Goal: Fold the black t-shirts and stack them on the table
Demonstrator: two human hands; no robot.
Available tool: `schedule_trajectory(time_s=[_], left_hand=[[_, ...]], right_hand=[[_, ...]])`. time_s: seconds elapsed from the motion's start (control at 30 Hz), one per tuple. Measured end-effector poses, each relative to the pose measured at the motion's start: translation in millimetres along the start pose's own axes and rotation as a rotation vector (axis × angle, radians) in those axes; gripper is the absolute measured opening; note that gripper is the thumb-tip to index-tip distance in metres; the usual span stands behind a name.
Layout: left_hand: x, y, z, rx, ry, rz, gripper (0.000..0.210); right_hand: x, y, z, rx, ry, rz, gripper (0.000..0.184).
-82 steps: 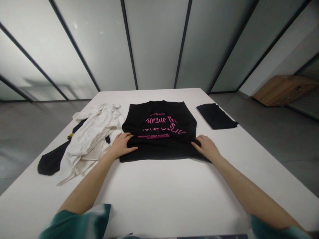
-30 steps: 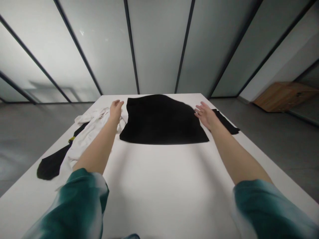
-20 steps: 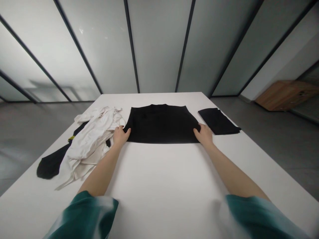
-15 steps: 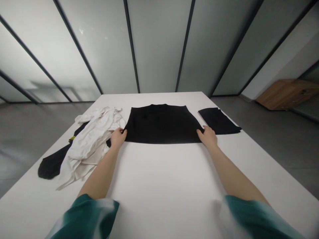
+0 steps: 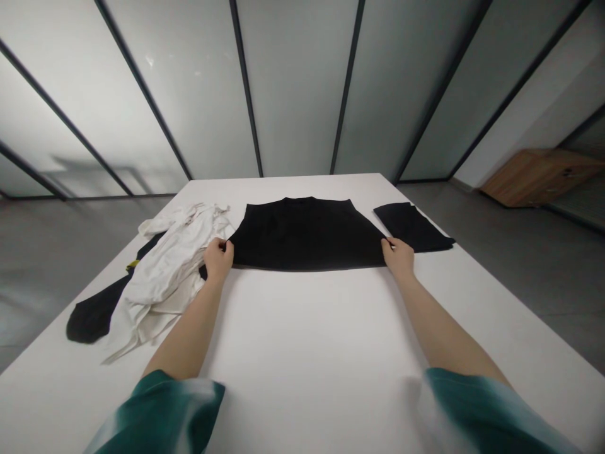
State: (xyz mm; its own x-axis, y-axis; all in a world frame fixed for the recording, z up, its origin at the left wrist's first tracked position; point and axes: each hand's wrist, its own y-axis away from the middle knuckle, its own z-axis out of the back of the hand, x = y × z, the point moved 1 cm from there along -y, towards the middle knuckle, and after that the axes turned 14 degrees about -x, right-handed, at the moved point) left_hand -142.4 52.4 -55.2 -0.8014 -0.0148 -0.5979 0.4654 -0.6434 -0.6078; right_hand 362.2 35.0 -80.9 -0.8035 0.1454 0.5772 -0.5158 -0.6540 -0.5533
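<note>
A black garment lies spread on the white table, its near edge running between my two hands; its exact kind I cannot make out. At its left side edge my left hand is closed, pinching the cloth. My right hand pinches the opposite side edge in the same way. Between them the cloth is stretched flat, with a slight raised neckline-like bump along its far edge.
On the left, a rumpled heap of white clothing lies over a black piece of cloth with a yellow patch. A folded black cloth lies at the right table edge. Beyond the table stand frosted panels and a wooden cabinet.
My hands have moved slightly apart, pulling the side edges of the black garment outward. Its near part looks wider and tauter. The view has shifted a little.
</note>
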Motion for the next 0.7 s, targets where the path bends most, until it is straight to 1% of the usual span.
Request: schedule_trajectory(time_s=[0.07, 0.13, 0.2, 0.3, 0.37, 0.43, 0.53, 0.63, 0.7], left_hand=[[-0.4, 0.4, -0.3, 0.093, 0.026, 0.098, 0.013], [-0.3, -1.0, 0.1, 0.179, 0.033, 0.152, 0.017], [-0.2, -5.0, 2.2, 0.268, -0.003, 0.143, 0.02], [0.4, -13.8, 8.5, 0.463, -0.109, 0.111, 0.03], [1.2, -18.8, 13.7, 0.564, -0.151, 0.136, 0.034], [2.3, -21.7, 18.4, 0.587, -0.141, 0.189, 0.032], [4.8, -22.0, 22.9, 0.573, -0.095, 0.274, 0.028], [7.1, -19.2, 28.1, 0.595, -0.018, 0.349, 0.02], [7.8, -16.6, 35.9, 0.657, 0.017, 0.376, 0.017]], right_hand=[[-1.1, -0.8, -2.0, -0.019, -0.101, -0.035, 0.043], [-1.6, -1.7, -3.6, -0.004, -0.183, -0.079, 0.043], [-2.3, -3.4, -4.5, 0.04, -0.242, -0.137, 0.039], [-5.8, -8.6, -4.5, 0.137, -0.286, -0.221, 0.029], [-10.7, -12.8, -3.0, 0.217, -0.3, -0.245, 0.028], [-17.7, -15.9, 0.6, 0.302, -0.306, -0.251, 0.036], [-30.0, -15.3, 11.6, 0.399, -0.313, -0.243, 0.047], [-40.9, -8.7, 28.9, 0.443, -0.274, -0.228, 0.05], [-46.2, -2.3, 43.1, 0.481, -0.213, -0.255, 0.05]])
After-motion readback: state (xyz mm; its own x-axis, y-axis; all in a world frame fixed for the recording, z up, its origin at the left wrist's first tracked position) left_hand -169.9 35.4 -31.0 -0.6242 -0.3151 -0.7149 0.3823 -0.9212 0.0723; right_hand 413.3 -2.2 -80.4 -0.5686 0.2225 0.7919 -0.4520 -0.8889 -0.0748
